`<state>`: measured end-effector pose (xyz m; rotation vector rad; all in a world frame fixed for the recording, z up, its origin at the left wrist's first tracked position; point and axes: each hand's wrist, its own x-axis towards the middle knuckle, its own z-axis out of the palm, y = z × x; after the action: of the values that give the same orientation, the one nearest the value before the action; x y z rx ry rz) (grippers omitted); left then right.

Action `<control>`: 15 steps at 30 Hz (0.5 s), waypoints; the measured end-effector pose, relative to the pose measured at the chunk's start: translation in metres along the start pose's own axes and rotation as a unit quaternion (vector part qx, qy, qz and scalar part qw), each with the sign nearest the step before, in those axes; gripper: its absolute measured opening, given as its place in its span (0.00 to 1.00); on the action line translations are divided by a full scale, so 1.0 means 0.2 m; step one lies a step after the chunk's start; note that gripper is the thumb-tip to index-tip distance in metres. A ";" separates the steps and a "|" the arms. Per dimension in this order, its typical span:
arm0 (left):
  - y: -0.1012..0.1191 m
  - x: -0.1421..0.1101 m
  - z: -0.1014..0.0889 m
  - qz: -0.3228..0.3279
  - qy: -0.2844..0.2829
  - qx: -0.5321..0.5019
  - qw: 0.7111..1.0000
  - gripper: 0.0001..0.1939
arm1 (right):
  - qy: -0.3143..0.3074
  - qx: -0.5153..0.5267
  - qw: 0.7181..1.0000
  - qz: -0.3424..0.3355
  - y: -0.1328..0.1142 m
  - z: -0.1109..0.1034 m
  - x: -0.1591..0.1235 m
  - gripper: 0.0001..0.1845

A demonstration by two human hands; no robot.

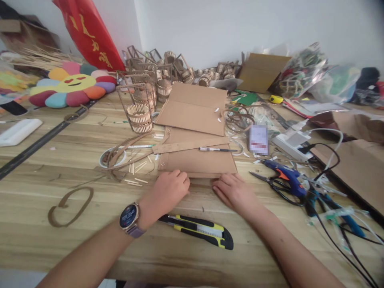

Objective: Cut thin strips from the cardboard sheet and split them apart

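Observation:
My left hand (172,187), with a smartwatch (130,216) on the wrist, is closed on the left end of a brown cardboard sheet's near edge (199,162). At the right end of that edge, my right hand (233,188) is closed on it too, fingers bent; both thumbs are mostly hidden. A narrow cardboard strip (192,145) and a pen (217,149) lie across the sheet. Behind, a second cardboard piece (195,106) overlaps it. Just in front of my hands rests a yellow and black utility knife (199,230) on the wooden table.
Scissors (277,186), a blue glue gun (285,176) and cables lie right, near a power strip (292,144). Left are a tape roll (112,158), small sticks (140,166) and a curled brown strip (72,206). Small slatted baskets (139,118) crowd the back.

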<state>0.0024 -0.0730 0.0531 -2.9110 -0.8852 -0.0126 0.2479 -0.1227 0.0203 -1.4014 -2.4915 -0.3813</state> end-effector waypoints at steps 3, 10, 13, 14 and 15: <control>0.01 0.00 0.00 -0.002 0.003 0.014 1.000 0.02 | 0.012 0.018 1.000 -0.005 0.02 -0.03 0.00 0.19; -0.08 -0.01 0.04 -0.069 -0.014 -0.008 0.998 0.04 | 0.098 0.164 0.964 0.186 0.18 -0.06 -0.04 0.15; -0.12 -0.01 0.06 -0.096 -0.037 -0.060 0.993 0.06 | 0.020 0.162 0.970 0.178 0.22 -0.03 -0.05 0.12; -0.12 -0.01 0.06 -0.103 -0.037 -0.076 0.991 0.07 | -0.001 0.159 0.973 0.170 0.22 -0.01 -0.05 0.11; -0.13 0.00 0.07 -0.110 -0.035 -0.088 0.989 0.07 | -0.012 0.152 0.974 0.169 0.21 0.01 -0.05 0.12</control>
<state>-0.0118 -0.0503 0.0419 -2.9719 -1.2745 -0.0043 0.2892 -0.1084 0.0203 -1.6564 -2.1531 0.0840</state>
